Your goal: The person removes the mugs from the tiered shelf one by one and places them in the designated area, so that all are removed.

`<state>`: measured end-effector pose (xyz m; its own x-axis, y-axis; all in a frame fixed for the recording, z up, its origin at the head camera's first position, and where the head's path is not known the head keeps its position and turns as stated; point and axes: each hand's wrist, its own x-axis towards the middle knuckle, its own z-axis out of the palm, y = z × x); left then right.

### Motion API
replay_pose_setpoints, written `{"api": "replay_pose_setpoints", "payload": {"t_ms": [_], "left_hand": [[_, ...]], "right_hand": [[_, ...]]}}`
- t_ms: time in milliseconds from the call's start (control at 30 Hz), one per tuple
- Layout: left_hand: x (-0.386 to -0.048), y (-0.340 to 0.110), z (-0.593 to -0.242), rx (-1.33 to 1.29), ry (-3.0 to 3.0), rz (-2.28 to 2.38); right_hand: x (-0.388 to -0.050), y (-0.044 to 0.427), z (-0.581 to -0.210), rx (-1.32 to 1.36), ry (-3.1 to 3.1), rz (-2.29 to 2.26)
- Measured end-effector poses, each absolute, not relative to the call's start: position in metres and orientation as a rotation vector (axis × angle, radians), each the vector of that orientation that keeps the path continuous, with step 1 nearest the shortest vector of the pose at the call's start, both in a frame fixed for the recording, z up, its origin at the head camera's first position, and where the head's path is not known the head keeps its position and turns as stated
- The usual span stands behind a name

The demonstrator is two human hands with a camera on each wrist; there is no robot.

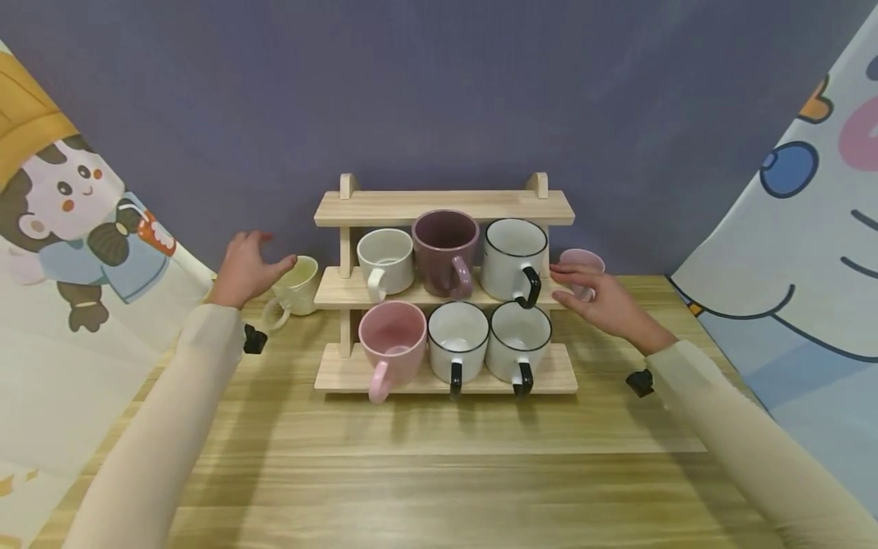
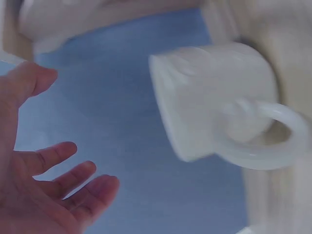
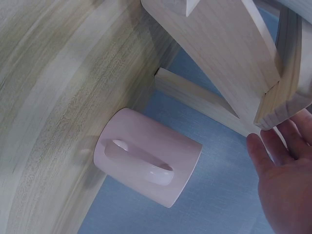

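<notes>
A wooden tiered rack [image 1: 444, 207] holds mugs on its two lower levels. My left hand [image 1: 241, 268] is raised left of the rack, fingers apart, above a pale yellow-green mug [image 1: 298, 288] on the table; the left wrist view shows that mug [image 2: 214, 97] apart from the hand [image 2: 53, 180]. My right hand [image 1: 607, 303] is at the rack's right side, and its fingertips [image 3: 265, 139] lie at the edge of a shelf board [image 3: 282, 100]; whether they touch it I cannot tell. Below that hand, a light pink mug [image 3: 146, 156] stands on the table.
On the middle level are a white mug [image 1: 386, 259], a dark purple mug [image 1: 444, 255] and a black-rimmed white mug [image 1: 514, 259]. The bottom level holds a pink mug [image 1: 392, 343] and two black-rimmed white mugs. A printed cloth [image 1: 89, 221] hangs at the left, another [image 1: 809, 229] at the right.
</notes>
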<state>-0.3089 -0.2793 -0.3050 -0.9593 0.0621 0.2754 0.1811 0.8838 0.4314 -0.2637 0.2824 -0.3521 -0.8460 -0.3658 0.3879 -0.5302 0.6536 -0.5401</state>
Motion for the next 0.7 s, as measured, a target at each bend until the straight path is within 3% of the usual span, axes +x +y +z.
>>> {"api": "replay_pose_setpoints", "payload": {"t_ms": [433,700], "left_hand": [[-0.272,-0.203,-0.262,-0.523,-2.596,-0.744],[-0.267,-0.161,-0.249,-0.667,-2.664,-0.692]], "right_hand": [[-0.266,0.285,-0.354,0.738,-2.611,0.973],[-0.266,0.285,-0.354,0.749,-2.614,0.961]]}}
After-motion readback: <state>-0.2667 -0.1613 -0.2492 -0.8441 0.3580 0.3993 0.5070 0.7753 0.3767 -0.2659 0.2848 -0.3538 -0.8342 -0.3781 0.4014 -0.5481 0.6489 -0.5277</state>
